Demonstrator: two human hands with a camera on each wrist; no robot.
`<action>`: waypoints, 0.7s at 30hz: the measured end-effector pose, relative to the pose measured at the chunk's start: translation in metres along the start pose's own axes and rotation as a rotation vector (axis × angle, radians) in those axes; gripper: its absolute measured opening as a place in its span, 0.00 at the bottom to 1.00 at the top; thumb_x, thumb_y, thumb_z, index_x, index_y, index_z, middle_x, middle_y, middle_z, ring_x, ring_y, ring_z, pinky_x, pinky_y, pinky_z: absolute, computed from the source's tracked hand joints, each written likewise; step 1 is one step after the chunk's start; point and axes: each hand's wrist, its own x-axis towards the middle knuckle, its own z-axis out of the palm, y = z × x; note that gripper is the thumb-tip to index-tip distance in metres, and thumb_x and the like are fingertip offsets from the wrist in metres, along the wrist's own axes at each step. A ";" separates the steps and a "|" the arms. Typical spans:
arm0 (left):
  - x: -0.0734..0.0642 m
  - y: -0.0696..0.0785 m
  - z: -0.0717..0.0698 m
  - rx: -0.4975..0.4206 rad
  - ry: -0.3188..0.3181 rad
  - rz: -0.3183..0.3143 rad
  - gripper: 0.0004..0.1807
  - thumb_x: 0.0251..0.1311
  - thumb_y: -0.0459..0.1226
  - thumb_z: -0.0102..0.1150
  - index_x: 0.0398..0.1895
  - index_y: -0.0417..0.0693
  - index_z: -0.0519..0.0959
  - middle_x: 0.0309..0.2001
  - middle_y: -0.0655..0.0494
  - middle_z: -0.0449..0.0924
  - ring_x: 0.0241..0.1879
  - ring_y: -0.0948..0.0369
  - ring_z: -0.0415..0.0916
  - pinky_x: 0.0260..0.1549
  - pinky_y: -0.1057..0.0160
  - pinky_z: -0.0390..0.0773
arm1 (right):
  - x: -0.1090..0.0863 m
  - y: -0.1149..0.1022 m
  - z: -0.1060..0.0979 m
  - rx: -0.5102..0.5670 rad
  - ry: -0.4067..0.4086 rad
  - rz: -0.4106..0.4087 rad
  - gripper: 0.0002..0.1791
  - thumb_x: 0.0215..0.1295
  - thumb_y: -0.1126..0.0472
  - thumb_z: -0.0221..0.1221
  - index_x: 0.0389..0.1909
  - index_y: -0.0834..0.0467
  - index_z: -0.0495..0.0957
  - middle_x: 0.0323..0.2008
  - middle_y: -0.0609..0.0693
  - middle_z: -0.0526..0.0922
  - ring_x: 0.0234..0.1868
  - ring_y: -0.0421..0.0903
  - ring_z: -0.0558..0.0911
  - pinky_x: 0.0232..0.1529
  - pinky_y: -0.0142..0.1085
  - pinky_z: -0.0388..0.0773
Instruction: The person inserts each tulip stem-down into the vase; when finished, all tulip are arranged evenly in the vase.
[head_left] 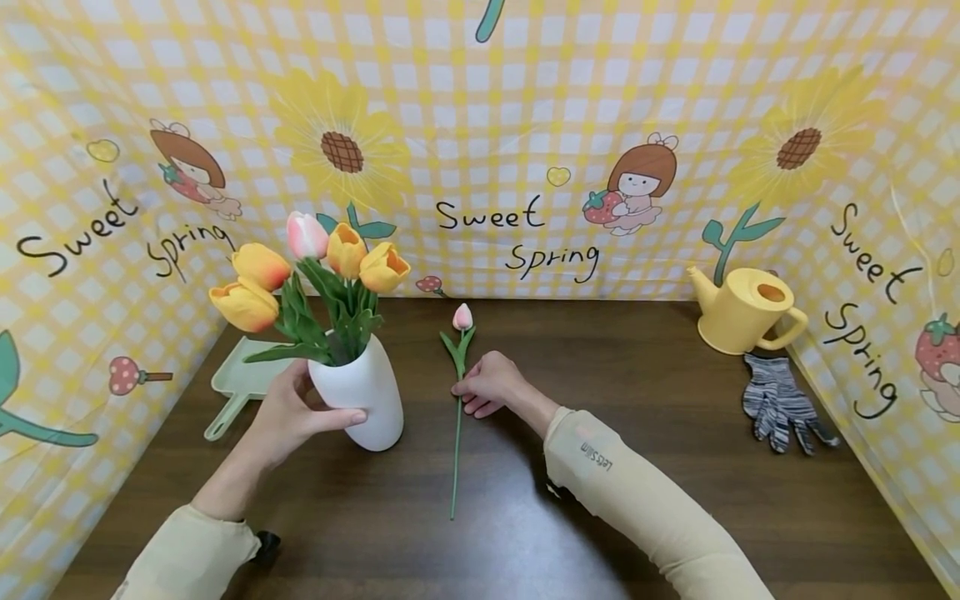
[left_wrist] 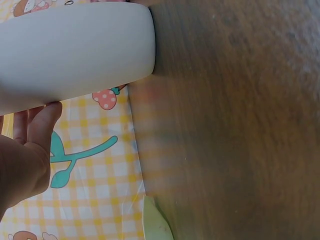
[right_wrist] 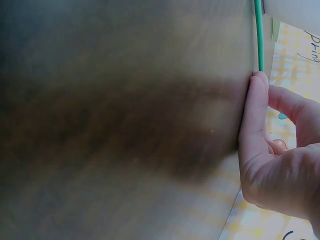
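A white vase (head_left: pixel 367 408) stands left of centre on the table. Several yellow-orange tulips (head_left: pixel 258 267) and one pink tulip (head_left: pixel 307 236) rise from it among green leaves. My left hand (head_left: pixel 288 412) grips the vase from its left side, thumb across the front and fingers partly hidden behind. In the left wrist view, fingertips touch the wall of the vase (left_wrist: pixel 85 47). To the right of the vase, a single pink tulip (head_left: pixel 462 317) lies lengthwise along the table. My right hand (head_left: pixel 491 385) pinches its green stem just below the leaves; the right wrist view shows the stem (right_wrist: pixel 259 37) at the fingertips.
Behind the vase on the left lies a pale green dustpan-shaped piece (head_left: pixel 247 367) with a handle. A yellow watering can (head_left: pixel 742 312) stands at the back right, with a grey striped glove (head_left: pixel 783 404) in front of it. Yellow checked cloth (head_left: pixel 480 125) walls the dark wooden table (head_left: pixel 637 367).
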 end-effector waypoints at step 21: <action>0.000 0.000 -0.001 0.019 0.001 -0.012 0.45 0.45 0.30 0.82 0.68 0.48 0.69 0.57 0.52 0.77 0.53 0.59 0.78 0.49 0.66 0.80 | -0.001 0.005 -0.005 0.101 -0.071 0.005 0.06 0.62 0.66 0.68 0.34 0.65 0.82 0.26 0.57 0.85 0.21 0.45 0.85 0.26 0.40 0.85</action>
